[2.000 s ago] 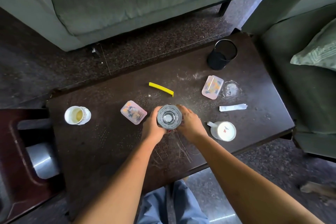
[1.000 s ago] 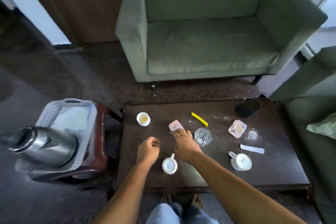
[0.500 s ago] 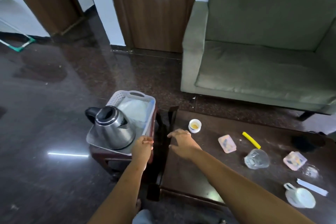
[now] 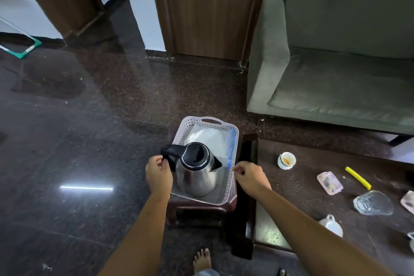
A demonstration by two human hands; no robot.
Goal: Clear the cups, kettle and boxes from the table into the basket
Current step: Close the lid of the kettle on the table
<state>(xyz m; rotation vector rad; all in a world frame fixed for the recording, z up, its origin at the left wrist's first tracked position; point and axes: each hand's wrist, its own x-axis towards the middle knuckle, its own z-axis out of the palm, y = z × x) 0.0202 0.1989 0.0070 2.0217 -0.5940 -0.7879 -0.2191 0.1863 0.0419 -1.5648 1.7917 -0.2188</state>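
Kettle (image 4: pixel 197 172) upright at basket (image 4: pixel 210 120) near rim; left hand (image 4: pixel 158 171) by handle.

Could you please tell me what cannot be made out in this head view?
Head view: whether the left hand grips the kettle handle; its fingers cover the contact.
White cup: partly behind the right forearm.
Second pink box: cut by the right edge.
Basket floor under the kettle: hidden by it.

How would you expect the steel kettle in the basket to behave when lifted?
The steel kettle looks rigid and, being metal, probably weighty. Its black handle sits to one side, so it may tip spoutward. Its polished wall could be slippery.
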